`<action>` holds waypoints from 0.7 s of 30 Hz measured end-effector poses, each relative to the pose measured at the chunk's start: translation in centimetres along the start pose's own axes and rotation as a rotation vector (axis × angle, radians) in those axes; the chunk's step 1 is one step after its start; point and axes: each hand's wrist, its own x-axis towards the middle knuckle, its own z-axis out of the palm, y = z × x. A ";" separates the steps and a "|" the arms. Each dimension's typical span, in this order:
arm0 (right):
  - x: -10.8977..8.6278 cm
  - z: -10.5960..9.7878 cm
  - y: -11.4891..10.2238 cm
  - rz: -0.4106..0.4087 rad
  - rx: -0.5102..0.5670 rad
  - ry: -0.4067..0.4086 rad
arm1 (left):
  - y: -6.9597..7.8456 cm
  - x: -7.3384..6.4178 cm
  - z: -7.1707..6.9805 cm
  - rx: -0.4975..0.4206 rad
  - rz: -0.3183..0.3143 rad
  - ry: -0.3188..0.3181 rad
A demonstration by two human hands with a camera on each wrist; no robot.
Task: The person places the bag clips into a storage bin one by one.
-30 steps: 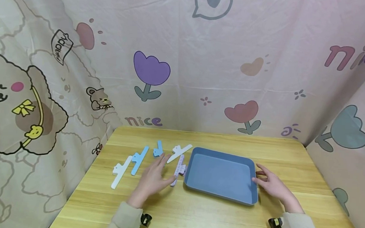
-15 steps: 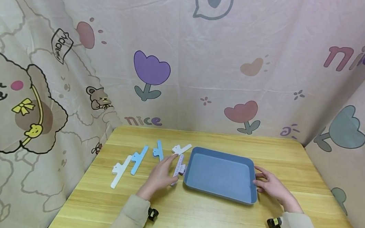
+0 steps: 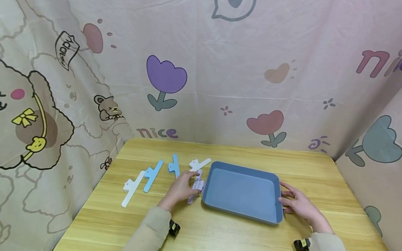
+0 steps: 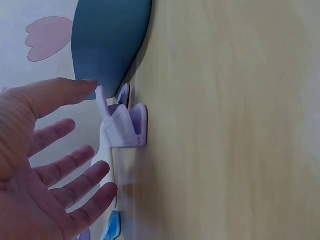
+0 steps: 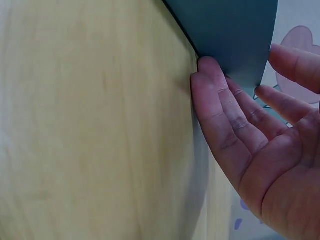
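Hovering with thumb and fingers apart, the left hand [image 3: 182, 187] frames the purple clip [image 4: 121, 131], which lies on the worktop [image 3: 236, 241] just beside the left end of the blue-grey tray [image 3: 245, 194], whose right end the right hand [image 3: 302, 204] touches with fingers loosely extended.

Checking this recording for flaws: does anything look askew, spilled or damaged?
Mildly: the tray sits askew to the far edge of the table, and the clips beside it lie at mixed angles. No spill or damage shows.
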 end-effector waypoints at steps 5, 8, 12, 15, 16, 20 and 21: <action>-0.1 0.0 0.0 -0.013 0.022 -0.012 | -0.3 0.8 0.4 -0.040 0.012 -0.033; -0.2 0.0 0.0 -0.013 0.027 -0.015 | -0.4 1.1 0.7 -0.045 0.014 -0.053; -0.3 0.0 0.0 -0.016 0.038 -0.024 | -0.5 1.5 0.9 -0.031 0.013 -0.061; -0.3 -0.1 0.0 -0.023 0.050 -0.040 | -0.5 1.7 1.0 -0.032 -0.001 -0.068; -0.2 -0.1 0.1 -0.026 0.054 -0.046 | -0.5 1.8 1.0 -0.033 -0.006 -0.072; -0.2 -0.2 0.2 -0.033 0.062 -0.059 | -0.5 1.9 1.0 -0.021 0.006 -0.082; -0.2 -0.2 0.2 -0.034 0.064 -0.061 | -0.5 1.9 1.0 -0.017 0.009 -0.082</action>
